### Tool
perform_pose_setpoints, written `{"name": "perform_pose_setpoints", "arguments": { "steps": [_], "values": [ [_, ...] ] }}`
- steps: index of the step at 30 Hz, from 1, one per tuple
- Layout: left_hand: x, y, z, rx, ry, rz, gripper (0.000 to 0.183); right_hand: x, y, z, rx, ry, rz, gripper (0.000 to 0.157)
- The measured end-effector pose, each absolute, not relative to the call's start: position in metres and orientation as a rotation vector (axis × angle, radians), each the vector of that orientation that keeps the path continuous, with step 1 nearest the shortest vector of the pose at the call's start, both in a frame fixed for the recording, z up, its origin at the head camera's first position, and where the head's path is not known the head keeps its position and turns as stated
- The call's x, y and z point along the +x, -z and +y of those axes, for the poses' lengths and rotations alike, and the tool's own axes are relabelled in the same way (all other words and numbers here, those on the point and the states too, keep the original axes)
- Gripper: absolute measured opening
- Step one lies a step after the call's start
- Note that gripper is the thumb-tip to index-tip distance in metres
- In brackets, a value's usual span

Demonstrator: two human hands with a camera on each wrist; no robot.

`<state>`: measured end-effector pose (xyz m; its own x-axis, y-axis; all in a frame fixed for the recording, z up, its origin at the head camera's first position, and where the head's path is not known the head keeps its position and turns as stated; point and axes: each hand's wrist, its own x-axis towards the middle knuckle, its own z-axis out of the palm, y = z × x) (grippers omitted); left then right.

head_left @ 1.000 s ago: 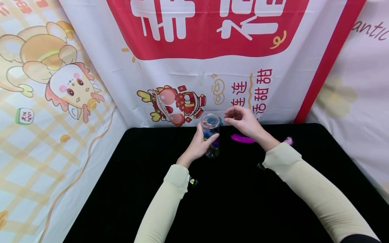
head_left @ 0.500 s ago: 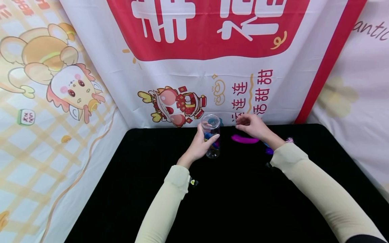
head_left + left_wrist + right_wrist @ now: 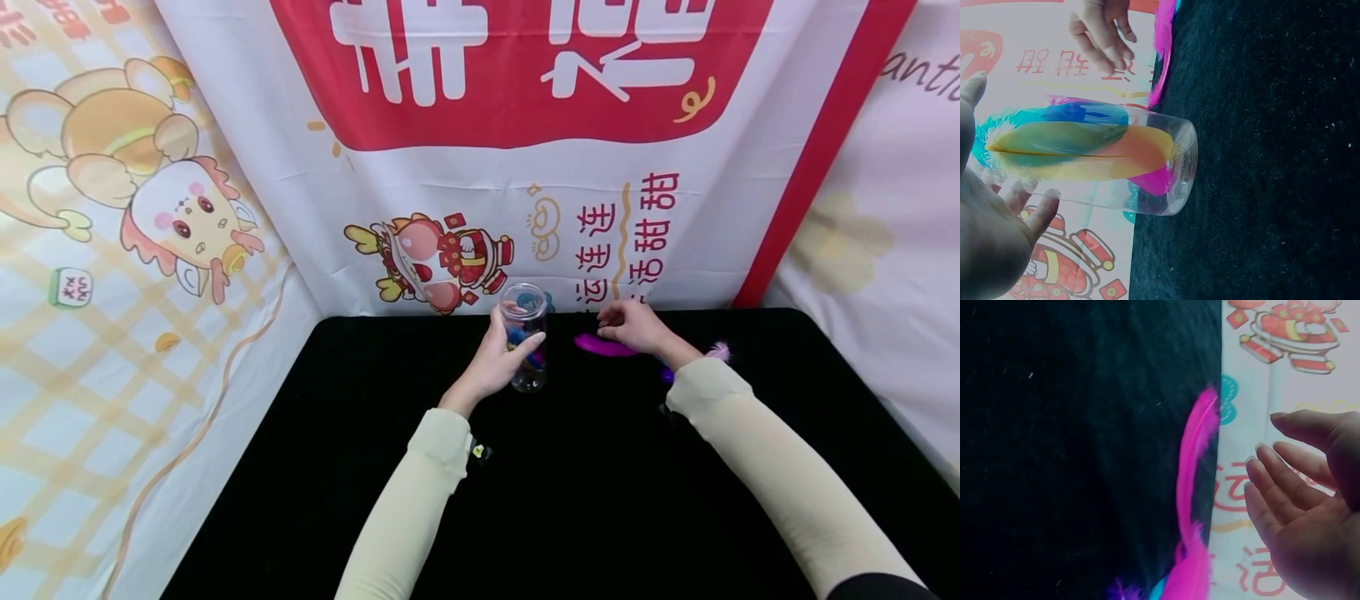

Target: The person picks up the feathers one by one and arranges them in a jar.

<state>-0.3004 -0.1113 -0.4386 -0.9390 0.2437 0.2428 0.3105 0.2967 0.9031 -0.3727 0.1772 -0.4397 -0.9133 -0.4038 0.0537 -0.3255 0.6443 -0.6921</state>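
Note:
My left hand grips a clear, open-topped jar round its upper part, near the back of the table. Inside the jar, in the left wrist view, stand a yellow feather, blue feathers and a bit of magenta feather. My right hand hovers just over a magenta feather on the table, right of the jar. Its fingers are loosely bent with a gap to the thumb and hold nothing, as the right wrist view shows.
More feathers lie by my right wrist: a purple-blue one and a pale pink one, partly hidden by the arm. A black cloth covers the table. A printed curtain hangs right behind its back edge.
My right hand has moved right, away from the jar's mouth, and then down toward the magenta feather. The left hand and the jar have stayed in place.

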Motion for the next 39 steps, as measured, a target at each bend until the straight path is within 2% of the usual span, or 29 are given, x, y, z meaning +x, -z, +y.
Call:
{"name": "perform_pose_setpoints", "arguments": {
  "steps": [11,23,39],
  "values": [
    [-0.298,0.436,-0.111,-0.504,1.776,-2.508,0.065,-0.376,0.461,0.180,-0.628,0.879,2.801,0.038],
    [-0.297,0.435,-0.110,-0.492,1.763,-2.516,0.062,-0.378,0.468,0.175,-0.610,0.791,2.812,0.022],
    [-0.296,0.434,-0.110,-0.495,1.737,-2.532,0.063,-0.382,0.473,0.176,-0.569,0.812,2.781,0.030]
  ]
}}
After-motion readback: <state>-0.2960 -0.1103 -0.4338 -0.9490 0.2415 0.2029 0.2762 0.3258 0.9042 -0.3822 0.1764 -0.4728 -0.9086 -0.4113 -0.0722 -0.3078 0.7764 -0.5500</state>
